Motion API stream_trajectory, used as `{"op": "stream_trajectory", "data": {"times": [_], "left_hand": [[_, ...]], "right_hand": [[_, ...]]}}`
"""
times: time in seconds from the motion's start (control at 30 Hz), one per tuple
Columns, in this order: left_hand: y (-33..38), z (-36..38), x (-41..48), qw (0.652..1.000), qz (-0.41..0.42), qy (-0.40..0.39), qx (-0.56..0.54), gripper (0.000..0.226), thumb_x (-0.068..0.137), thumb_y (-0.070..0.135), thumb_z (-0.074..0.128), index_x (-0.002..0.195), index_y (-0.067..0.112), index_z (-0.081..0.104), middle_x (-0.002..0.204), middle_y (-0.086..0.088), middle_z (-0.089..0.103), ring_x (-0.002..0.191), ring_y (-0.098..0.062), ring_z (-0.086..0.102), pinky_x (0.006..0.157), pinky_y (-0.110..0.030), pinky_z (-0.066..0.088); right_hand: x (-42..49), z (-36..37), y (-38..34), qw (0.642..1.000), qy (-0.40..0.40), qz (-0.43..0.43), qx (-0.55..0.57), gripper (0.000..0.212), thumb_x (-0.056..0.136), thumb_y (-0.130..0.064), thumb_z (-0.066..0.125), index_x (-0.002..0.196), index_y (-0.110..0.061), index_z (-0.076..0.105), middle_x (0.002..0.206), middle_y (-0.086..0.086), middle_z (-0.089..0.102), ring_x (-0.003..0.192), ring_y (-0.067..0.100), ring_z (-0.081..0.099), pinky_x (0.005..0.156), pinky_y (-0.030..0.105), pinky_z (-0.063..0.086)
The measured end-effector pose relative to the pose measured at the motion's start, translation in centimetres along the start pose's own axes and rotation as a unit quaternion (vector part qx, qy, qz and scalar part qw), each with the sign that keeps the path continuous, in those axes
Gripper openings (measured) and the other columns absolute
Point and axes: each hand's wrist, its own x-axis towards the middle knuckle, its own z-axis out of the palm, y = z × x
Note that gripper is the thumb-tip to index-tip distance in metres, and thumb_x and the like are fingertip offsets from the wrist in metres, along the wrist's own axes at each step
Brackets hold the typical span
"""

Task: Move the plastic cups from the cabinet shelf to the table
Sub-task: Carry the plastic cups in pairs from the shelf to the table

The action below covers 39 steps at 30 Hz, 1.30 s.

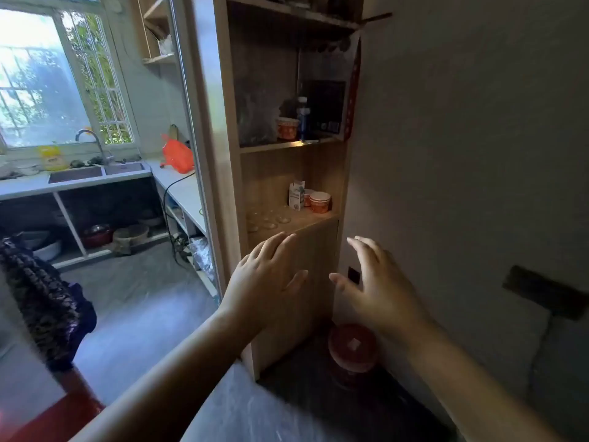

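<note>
Several clear plastic cups point(269, 218) stand in a group on the lower open shelf point(314, 218) of a tall wooden cabinet, faint against the wood. My left hand point(266, 275) is raised in front of the cabinet just below that shelf, fingers spread, holding nothing. My right hand point(379, 288) is beside it to the right, also spread and empty. Both hands are a little short of the cups. A red table corner point(60, 413) shows at the bottom left.
On the same shelf stand a small carton point(296, 195) and two orange-patterned paper cups point(319, 201). The shelf above holds a bottle point(302, 118), another paper cup and a dark box. A red-lidded jar point(352, 347) sits on the floor by the cabinet. A kitchen sink counter lies at the left.
</note>
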Motion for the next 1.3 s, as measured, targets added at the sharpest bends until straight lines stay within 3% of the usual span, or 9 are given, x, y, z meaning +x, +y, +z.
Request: {"op": "stream_trajectory", "data": {"times": [0.4, 0.6, 0.83, 1.07, 1.23, 1.3], "left_hand": [[-9.1, 9.1, 6.0, 0.999, -0.046, -0.008, 0.020, 0.066, 0.088, 0.055, 0.044, 0.144, 0.025, 0.027, 0.149, 0.000, 0.034, 0.135, -0.021, 0.035, 0.105, -0.039, 0.035], [-15.4, 14.5, 11.1, 0.996, -0.076, -0.034, 0.022, 0.067, 0.088, 0.053, 0.046, 0.144, 0.022, 0.028, 0.149, -0.003, 0.034, 0.135, -0.022, 0.035, 0.106, -0.038, 0.033], [-19.8, 19.8, 16.7, 0.993, -0.094, -0.069, 0.012, 0.066, 0.089, 0.049, 0.048, 0.145, 0.020, 0.028, 0.151, -0.003, 0.032, 0.137, -0.021, 0.031, 0.107, -0.038, 0.030], [-22.5, 24.9, 21.8, 0.988, -0.131, -0.078, 0.012, 0.067, 0.085, 0.048, 0.053, 0.142, 0.017, 0.033, 0.147, -0.008, 0.038, 0.135, -0.026, 0.034, 0.104, -0.042, 0.033], [-24.7, 29.4, 25.8, 0.982, -0.170, -0.076, 0.039, 0.065, 0.082, 0.047, 0.053, 0.137, 0.015, 0.038, 0.134, -0.013, 0.051, 0.116, -0.034, 0.052, 0.092, -0.044, 0.043], [-25.4, 31.1, 27.7, 0.979, -0.190, -0.065, 0.038, 0.066, 0.082, 0.048, 0.050, 0.138, 0.016, 0.037, 0.137, -0.011, 0.049, 0.117, -0.032, 0.052, 0.092, -0.044, 0.044]], "right_hand": [[9.7, 9.8, 4.1, 0.999, -0.032, -0.004, 0.014, 0.069, 0.089, -0.054, 0.046, 0.148, -0.027, 0.023, 0.154, -0.004, 0.025, 0.141, 0.011, 0.021, 0.111, 0.031, 0.025], [17.7, 15.7, 6.0, 0.999, -0.049, 0.002, 0.022, 0.068, 0.090, -0.047, 0.052, 0.147, -0.021, 0.026, 0.152, -0.002, 0.028, 0.140, 0.013, 0.025, 0.107, 0.021, 0.019], [24.4, 21.0, 9.4, 0.998, -0.059, 0.013, 0.020, 0.066, 0.089, -0.044, 0.056, 0.146, -0.019, 0.031, 0.151, 0.000, 0.030, 0.139, 0.015, 0.028, 0.103, 0.019, 0.020], [31.3, 24.7, 13.9, 0.997, -0.062, 0.005, 0.045, 0.065, 0.088, -0.046, 0.055, 0.144, -0.020, 0.032, 0.149, 0.000, 0.034, 0.137, 0.016, 0.030, 0.104, 0.023, 0.022], [38.1, 28.2, 18.7, 0.992, -0.098, -0.026, 0.069, 0.067, 0.086, -0.047, 0.057, 0.143, -0.023, 0.032, 0.149, -0.002, 0.034, 0.138, 0.017, 0.030, 0.105, 0.036, 0.032], [41.0, 29.5, 20.7, 0.990, -0.111, -0.048, 0.073, 0.067, 0.086, -0.045, 0.059, 0.143, -0.020, 0.033, 0.148, 0.000, 0.035, 0.137, 0.018, 0.030, 0.106, 0.034, 0.031]]}}
